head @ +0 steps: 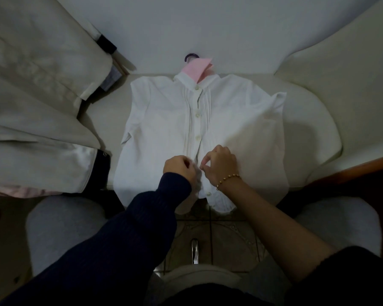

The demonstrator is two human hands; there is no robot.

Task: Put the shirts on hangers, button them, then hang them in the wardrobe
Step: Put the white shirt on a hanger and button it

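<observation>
— Where is the shirt?
— The white shirt point(164, 118) lies flat, front up, on the cream cushion point(307, 120), with the hanger hook point(191, 56) past its collar.
— And the hands?
— The left hand point(179, 166) and the right hand point(219, 166) meet low on the button strip, fingers curled, each pinching the fabric.

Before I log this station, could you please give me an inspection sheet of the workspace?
Surface: cream padded top.
Job's things: white shirt lies flat on a hanger, upper buttons done.
Clutter: cream garments piled at left; pink cloth at the collar.
Hands: left hand and right hand both pinch the shirt near its lower buttons.
Cables: nothing seen.
Surroundings: tiled floor below; dim light.
</observation>
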